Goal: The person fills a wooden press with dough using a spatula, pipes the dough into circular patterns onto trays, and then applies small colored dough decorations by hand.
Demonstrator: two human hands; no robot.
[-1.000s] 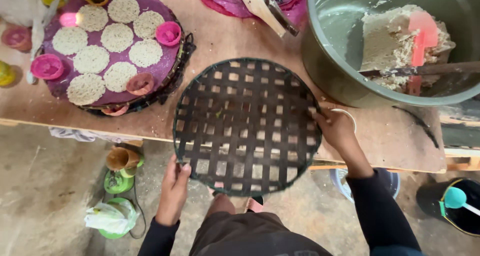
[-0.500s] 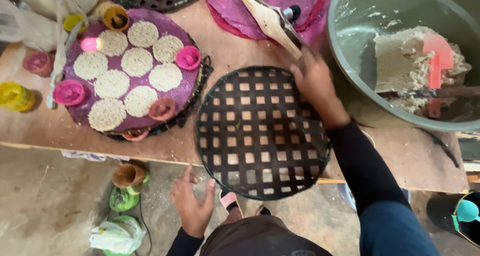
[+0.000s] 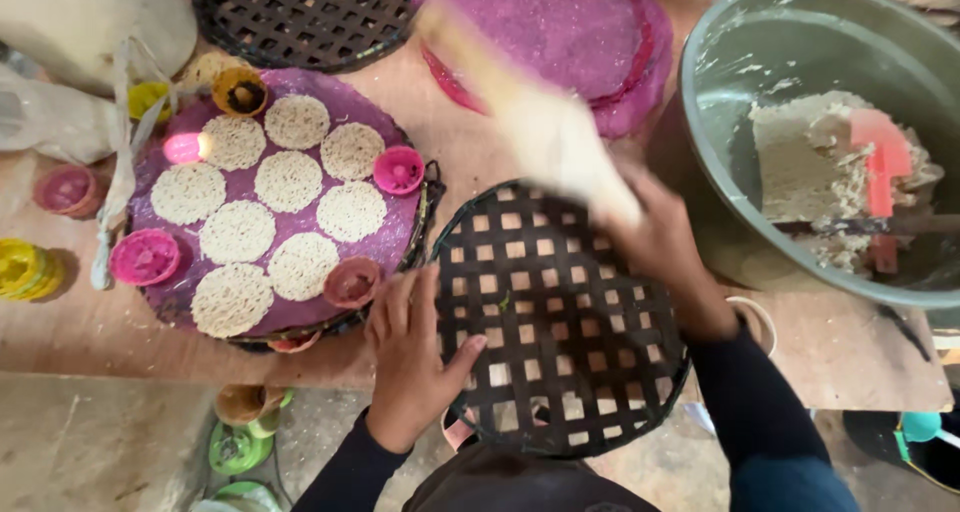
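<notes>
A round black woven lattice tray (image 3: 560, 342) lies on the wooden table (image 3: 860, 357) in front of me. My left hand (image 3: 415, 357) rests on its left rim, fingers spread. My right hand (image 3: 655, 242) is above the tray's far edge, closed on a pale flat wooden paddle (image 3: 530, 112) that is blurred and points toward the upper left. To the left sits a second tray covered with purple cloth (image 3: 330, 97) carrying several round pale noodle-like discs (image 3: 238, 232).
A large grey basin (image 3: 720, 187) at right holds pale dough and a red scraper (image 3: 880, 157). Purple cloths (image 3: 590, 32) and another lattice tray (image 3: 300, 12) lie at the back. Small pink (image 3: 398, 170), yellow (image 3: 25, 270) and brown cups ring the filled tray.
My left hand came up from below the table edge onto the tray's left rim. My right hand took the wooden paddle at the back and is swinging it over the tray.
</notes>
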